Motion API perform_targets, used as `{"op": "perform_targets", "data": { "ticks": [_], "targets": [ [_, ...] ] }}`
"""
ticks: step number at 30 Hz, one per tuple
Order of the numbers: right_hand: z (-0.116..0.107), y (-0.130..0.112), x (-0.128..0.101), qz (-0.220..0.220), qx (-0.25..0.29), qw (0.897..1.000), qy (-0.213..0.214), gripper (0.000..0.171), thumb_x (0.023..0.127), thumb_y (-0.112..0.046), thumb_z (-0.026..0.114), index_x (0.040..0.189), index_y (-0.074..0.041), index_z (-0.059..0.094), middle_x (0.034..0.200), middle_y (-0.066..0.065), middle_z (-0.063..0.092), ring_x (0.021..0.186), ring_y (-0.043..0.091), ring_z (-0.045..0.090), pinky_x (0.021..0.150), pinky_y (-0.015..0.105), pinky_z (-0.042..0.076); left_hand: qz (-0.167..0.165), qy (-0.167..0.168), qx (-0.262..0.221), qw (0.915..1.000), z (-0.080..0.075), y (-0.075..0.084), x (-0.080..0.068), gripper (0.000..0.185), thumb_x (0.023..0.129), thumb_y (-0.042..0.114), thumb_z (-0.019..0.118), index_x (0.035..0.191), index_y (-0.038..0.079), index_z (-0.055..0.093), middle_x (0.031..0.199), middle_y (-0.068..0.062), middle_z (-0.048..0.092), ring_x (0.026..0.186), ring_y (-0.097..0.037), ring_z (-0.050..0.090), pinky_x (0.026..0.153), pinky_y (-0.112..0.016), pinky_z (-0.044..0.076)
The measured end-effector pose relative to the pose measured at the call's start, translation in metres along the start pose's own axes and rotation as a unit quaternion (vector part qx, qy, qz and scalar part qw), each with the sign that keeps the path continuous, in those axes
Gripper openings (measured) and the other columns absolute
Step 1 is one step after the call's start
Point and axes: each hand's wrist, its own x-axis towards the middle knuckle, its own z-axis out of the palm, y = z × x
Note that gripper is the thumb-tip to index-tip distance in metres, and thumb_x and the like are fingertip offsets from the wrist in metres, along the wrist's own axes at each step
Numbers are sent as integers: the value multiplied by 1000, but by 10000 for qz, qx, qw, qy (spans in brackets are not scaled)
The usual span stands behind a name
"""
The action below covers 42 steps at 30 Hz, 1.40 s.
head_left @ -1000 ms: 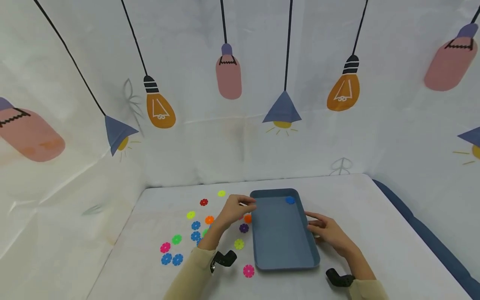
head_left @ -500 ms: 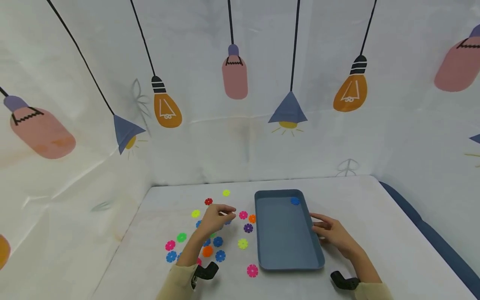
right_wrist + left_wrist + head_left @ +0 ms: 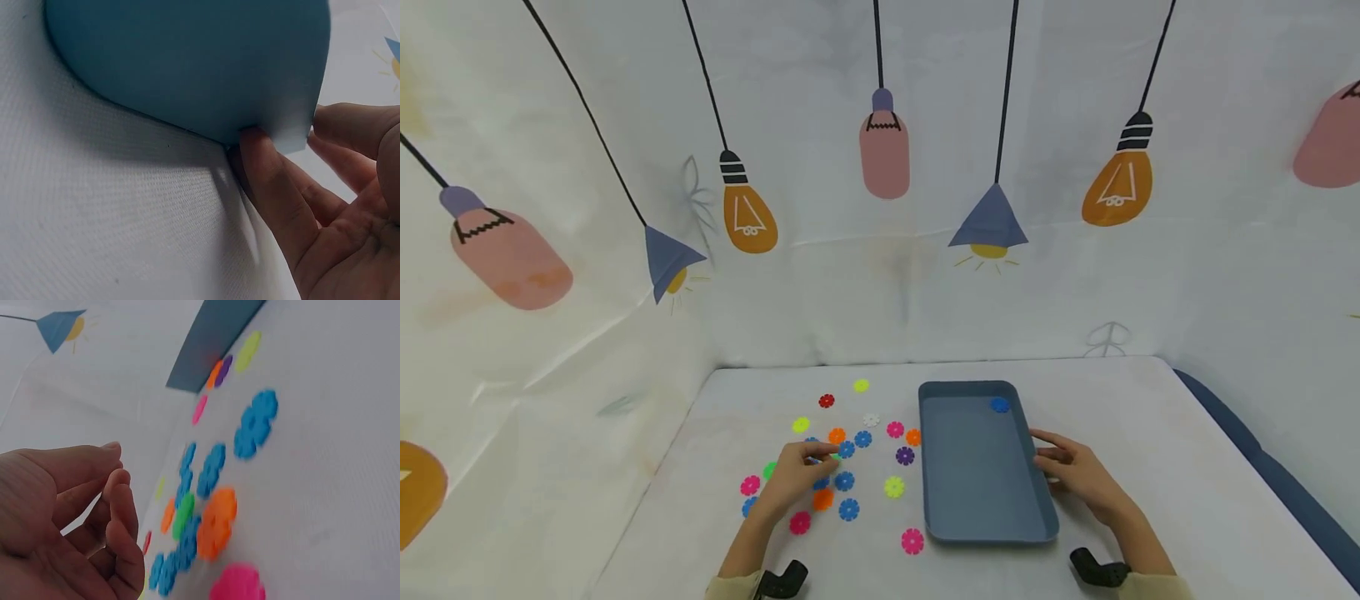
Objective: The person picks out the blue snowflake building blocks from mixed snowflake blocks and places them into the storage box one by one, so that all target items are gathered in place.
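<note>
My left hand (image 3: 797, 477) hovers over a scatter of small flower-shaped plastic discs, left of the blue-grey tray (image 3: 988, 492). Its fingers are loosely bent with thumb and fingertips close together, and nothing shows between them in the left wrist view. Close by its fingertips are a blue disc (image 3: 847, 450) and a green disc (image 3: 184, 515), the latter partly covered in the head view. On the tray's right side, my right hand (image 3: 1082, 479) touches the outer wall with extended fingertips (image 3: 257, 147). One blue disc (image 3: 1000, 405) lies inside the tray near its far right corner.
Between hand and tray lie a purple disc (image 3: 906, 456), a yellow disc (image 3: 894, 487) and a pink disc (image 3: 912, 542). Further back are a red disc (image 3: 827, 401) and a white disc (image 3: 871, 420). A printed white curtain (image 3: 850, 308) hangs behind the table (image 3: 1157, 467).
My left hand has moved left and nearer, away from the tray's left edge to above the scattered discs, uncovering several. My right hand stays at the tray's right side. The head view has shifted slightly.
</note>
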Motion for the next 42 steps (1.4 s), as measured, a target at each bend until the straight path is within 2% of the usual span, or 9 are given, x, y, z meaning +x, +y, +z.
{"op": "perform_targets", "data": {
  "ticks": [12,17,21,25,31,36,42],
  "targets": [
    [-5,1,-7,32,-90,9999,122,58,97,-17,61,148,-3,38,131,31,51,113,38,57,80,45,56,-623,426,125,9971,-32,-30,-24,29,85,18,77,110,5,72,88,-4,63,75,-21,56,61,-25,50],
    [-9,-3,-8,-24,-189,9997,169,58,97,-18,61,148,-3,37,131,31,51,114,38,57,80,45,56,-724,604,184,9954,-45,-39,-31,24,83,18,78,103,6,74,88,-4,64,71,-21,53,51,-26,47],
    [-10,-6,-7,-52,-256,9995,163,59,97,-20,61,149,-4,36,133,32,50,115,39,56,80,45,56,-741,706,288,9943,-53,-43,-37,21,81,17,80,99,7,75,87,-3,65,77,-22,52,54,-27,47],
    [-11,-6,-9,-23,-284,9995,152,59,98,-18,61,149,-3,35,133,33,49,114,40,56,79,45,56,-771,764,478,9929,-57,-47,-42,20,80,14,81,97,8,76,81,-2,64,78,-20,51,58,-26,46],
    [-10,-8,-8,-94,-345,9992,204,59,98,-19,61,149,-4,36,133,32,49,115,39,55,80,44,56,-529,911,745,9916,-61,-54,-44,22,76,11,82,97,8,76,73,-2,60,68,-19,51,56,-25,43],
    [-5,-9,-6,-71,-348,9991,221,57,97,-17,61,148,-4,39,131,31,51,114,38,57,80,44,56,-562,719,1073,9900,-61,-58,-50,28,74,14,84,100,8,75,70,0,58,65,-17,49,55,-25,42],
    [2,-9,-4,-128,-256,9996,45,56,97,-15,61,147,-2,39,131,32,51,113,37,57,79,43,56,-729,733,1638,9811,-61,-63,-60,30,73,23,86,99,12,76,65,0,52,63,-15,47,52,-24,38]
  ]
}}
